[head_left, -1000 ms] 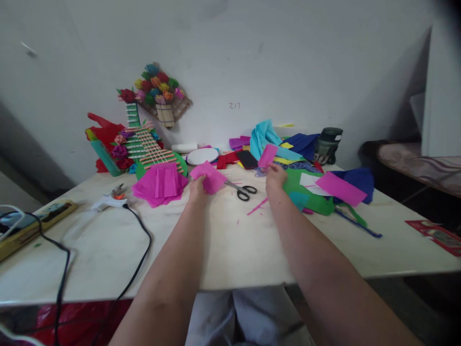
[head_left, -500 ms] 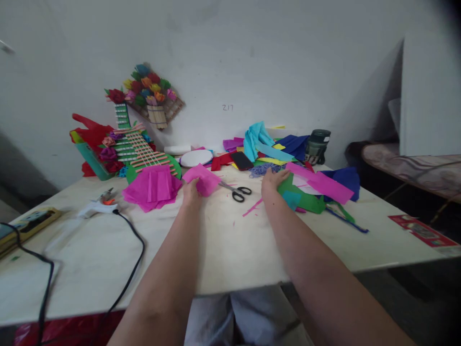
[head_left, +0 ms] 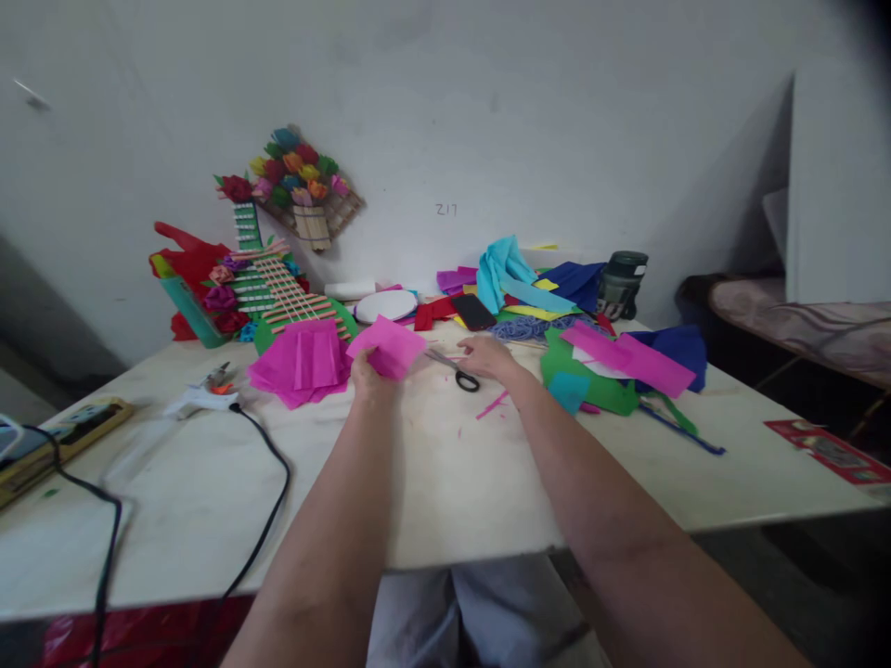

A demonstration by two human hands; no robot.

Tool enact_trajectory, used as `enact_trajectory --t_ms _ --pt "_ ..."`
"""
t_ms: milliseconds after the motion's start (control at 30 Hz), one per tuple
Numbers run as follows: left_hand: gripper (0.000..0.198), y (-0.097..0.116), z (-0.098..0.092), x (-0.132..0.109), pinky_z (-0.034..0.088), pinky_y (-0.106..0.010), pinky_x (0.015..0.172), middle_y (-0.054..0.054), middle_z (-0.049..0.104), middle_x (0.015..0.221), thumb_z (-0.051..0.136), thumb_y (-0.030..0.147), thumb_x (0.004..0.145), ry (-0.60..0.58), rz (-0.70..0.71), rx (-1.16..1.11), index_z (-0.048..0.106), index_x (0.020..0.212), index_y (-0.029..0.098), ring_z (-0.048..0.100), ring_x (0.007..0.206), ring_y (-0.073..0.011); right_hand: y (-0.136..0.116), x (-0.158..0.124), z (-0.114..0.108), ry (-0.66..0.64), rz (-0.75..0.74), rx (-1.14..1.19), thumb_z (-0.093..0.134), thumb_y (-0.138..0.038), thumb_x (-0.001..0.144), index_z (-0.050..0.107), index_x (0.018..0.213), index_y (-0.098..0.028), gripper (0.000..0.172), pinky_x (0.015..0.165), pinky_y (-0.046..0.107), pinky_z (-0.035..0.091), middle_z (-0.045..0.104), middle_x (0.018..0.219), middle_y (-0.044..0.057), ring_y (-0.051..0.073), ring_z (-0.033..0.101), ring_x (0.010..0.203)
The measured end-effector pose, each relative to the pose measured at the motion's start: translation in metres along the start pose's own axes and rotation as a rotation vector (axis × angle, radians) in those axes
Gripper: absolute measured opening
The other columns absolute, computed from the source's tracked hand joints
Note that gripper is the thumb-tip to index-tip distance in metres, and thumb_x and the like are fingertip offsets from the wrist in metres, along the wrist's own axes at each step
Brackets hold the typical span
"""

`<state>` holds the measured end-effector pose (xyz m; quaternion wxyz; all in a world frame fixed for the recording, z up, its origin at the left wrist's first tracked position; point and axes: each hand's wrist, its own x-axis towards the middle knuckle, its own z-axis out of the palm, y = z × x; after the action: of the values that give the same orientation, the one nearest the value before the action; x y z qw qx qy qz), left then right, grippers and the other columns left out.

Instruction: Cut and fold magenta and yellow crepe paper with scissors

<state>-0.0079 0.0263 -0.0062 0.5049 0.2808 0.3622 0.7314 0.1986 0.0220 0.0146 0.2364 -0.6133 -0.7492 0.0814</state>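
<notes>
A thin pink paper square [head_left: 391, 347] is pinched at its lower left by my left hand [head_left: 371, 373], raised slightly off the table. Beside that hand lies a fanned stack of magenta paper [head_left: 301, 364]. My right hand [head_left: 489, 358] is at the black-handled scissors [head_left: 467, 381], its fingers bent and close together over one handle loop, which they hide. The scissors' blades point left towards the pink square. Thin pink paper scraps [head_left: 493, 404] lie just below my right hand.
Green crepe paper [head_left: 604, 395], pink strips [head_left: 658, 364] and a bottle [head_left: 622, 286] stand or lie at right. A phone [head_left: 474, 313] lies behind the scissors. At left are a paper-flower guitar [head_left: 285, 289], a glue gun [head_left: 201, 399] with black cord, and a power strip [head_left: 66, 436].
My right hand has moved left from the green and pink paper to the scissors' handles. My left hand keeps the pink square, now turned a little flatter towards me.
</notes>
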Motion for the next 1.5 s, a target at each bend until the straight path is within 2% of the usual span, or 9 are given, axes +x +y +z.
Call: enact_trajectory --t_ms 133,400,567,667,767,900,1200,1367,1500 --pt "0.008 0.001 0.003 -0.004 0.049 -0.027 0.069 -0.002 0.061 0.07 0.052 0.02 0.074 0.142 -0.025 -0.158 0.058 0.079 0.023 0.059 0.081 -0.0176 -0.012 -0.006 -0.003 -0.169 0.003 -0.234 0.058 -0.022 0.063 0.057 0.115 -0.025 0.052 0.072 0.031 0.043 0.064 0.105 0.009 0.026 0.058 0.094" --pt "0.016 0.004 0.004 -0.007 0.048 -0.023 0.07 0.001 0.061 0.066 0.05 0.007 0.065 0.109 -0.145 -0.505 0.056 0.074 0.018 0.059 0.066 -0.0107 -0.008 -0.005 -0.014 -0.182 0.126 -0.252 0.057 -0.013 0.058 0.062 0.102 -0.017 0.044 0.068 0.028 0.042 0.063 0.101 0.013 0.024 0.058 0.091" --pt "0.022 0.008 0.006 -0.014 0.048 -0.027 0.075 -0.001 0.065 0.073 0.051 0.006 0.062 -0.016 -0.234 -0.493 0.058 0.08 0.016 0.061 0.072 -0.0134 0.003 -0.001 -0.015 -0.007 0.29 0.735 0.048 -0.011 0.06 0.058 0.102 -0.015 0.043 0.051 0.02 0.037 0.062 0.08 0.005 0.012 0.055 0.066" --pt "0.03 0.008 0.007 -0.018 0.047 -0.031 0.08 -0.003 0.066 0.08 0.051 0.006 0.061 -0.132 -0.268 -0.473 0.058 0.089 0.016 0.062 0.081 -0.0168 0.003 0.0 -0.014 0.017 0.215 1.418 0.042 -0.009 0.057 0.055 0.095 -0.015 0.041 0.042 0.017 0.03 0.055 0.066 0.0 0.008 0.047 0.053" --pt "0.037 0.008 0.007 -0.021 0.047 -0.04 0.082 -0.009 0.065 0.09 0.049 0.012 0.062 -0.311 -0.321 -0.435 0.056 0.098 0.013 0.06 0.091 -0.0237 -0.005 0.002 -0.008 0.006 0.157 1.628 0.042 -0.009 0.053 0.053 0.098 -0.015 0.047 0.038 0.016 0.025 0.051 0.06 -0.003 0.007 0.043 0.048" --pt "0.04 0.009 0.008 -0.025 0.047 -0.044 0.081 -0.013 0.064 0.093 0.047 0.018 0.066 -0.478 -0.406 -0.353 0.054 0.104 0.01 0.059 0.096 -0.0278 -0.022 0.002 0.009 -0.062 0.057 1.358 0.044 -0.007 0.051 0.042 0.122 -0.013 0.071 0.04 0.017 0.028 0.048 0.053 -0.007 0.007 0.041 0.044" --pt "0.036 0.005 0.011 -0.021 0.05 -0.035 0.077 -0.014 0.065 0.088 0.043 0.013 0.071 -0.48 -0.439 -0.343 0.056 0.104 0.005 0.062 0.087 -0.0225 -0.057 -0.008 0.029 -0.092 -0.175 0.96 0.049 -0.003 0.056 0.029 0.133 -0.015 0.081 0.05 0.019 0.037 0.05 0.061 -0.007 0.009 0.047 0.054" --pt "0.034 0.012 0.004 -0.014 0.049 -0.035 0.079 -0.009 0.065 0.081 0.04 0.01 0.072 -0.319 -0.328 -0.49 0.056 0.102 0.011 0.063 0.076 -0.0163 -0.051 -0.005 0.026 -0.051 -0.104 0.934 0.047 -0.022 0.076 0.031 0.132 -0.015 0.059 0.065 0.027 0.046 0.061 0.083 0.002 0.013 0.057 0.073" --pt "0.031 0.02 -0.01 -0.004 0.048 -0.031 0.082 -0.008 0.065 0.082 0.038 0.014 0.074 -0.249 -0.13 -0.651 0.054 0.101 0.012 0.062 0.075 -0.0132 -0.052 -0.005 0.037 -0.056 -0.162 0.354 0.039 -0.023 0.081 0.048 0.121 -0.012 0.042 0.097 0.038 0.031 0.049 0.125 0.013 0.021 0.043 0.116"
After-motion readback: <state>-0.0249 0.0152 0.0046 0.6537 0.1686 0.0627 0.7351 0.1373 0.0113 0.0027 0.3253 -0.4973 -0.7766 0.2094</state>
